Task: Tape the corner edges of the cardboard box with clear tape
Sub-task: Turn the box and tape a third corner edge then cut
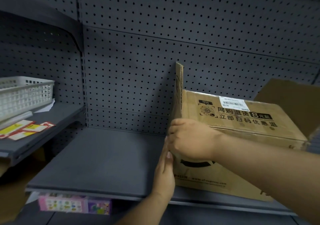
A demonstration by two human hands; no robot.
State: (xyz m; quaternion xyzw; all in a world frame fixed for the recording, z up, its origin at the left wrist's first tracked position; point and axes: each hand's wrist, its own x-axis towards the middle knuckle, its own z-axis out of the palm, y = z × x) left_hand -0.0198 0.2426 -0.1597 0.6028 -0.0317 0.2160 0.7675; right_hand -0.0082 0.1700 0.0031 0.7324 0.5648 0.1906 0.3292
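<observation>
Cardboard box [200,176], flaps [179,86] raised, contents hidden

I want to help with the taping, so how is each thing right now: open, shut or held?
cardboard box: lying on the shelf, side flap standing up.
left hand: fingers straight, pressed flat on the box's corner edge.
right hand: fingers curled round the same corner.
white basket: upright, contents unclear.
</observation>
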